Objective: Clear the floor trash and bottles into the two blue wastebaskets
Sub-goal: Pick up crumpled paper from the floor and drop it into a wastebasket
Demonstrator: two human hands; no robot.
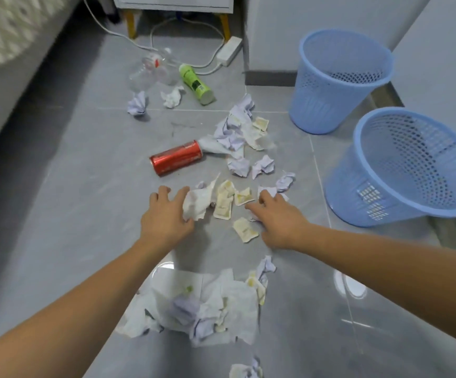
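Observation:
Crumpled paper and yellowish wrappers [222, 201] litter the grey tile floor. My left hand [165, 216] curls around a white crumpled tissue [198, 201]. My right hand [277, 218] rests fingers-down on small paper scraps [269, 190]. A red can [177, 157] lies on its side beyond my hands. Farther back lie a green bottle [196, 83] and clear plastic bottles [150, 70]. Two blue mesh wastebaskets stand at the right, one far [338, 80] and one near [409, 165]. A big heap of tissues [202, 304] sits near me.
A bed edge [8, 64] runs along the left. A white cabinet on yellow legs [175, 6] stands at the back, with a power strip [229, 50] and cables on the floor. White walls rise behind the baskets.

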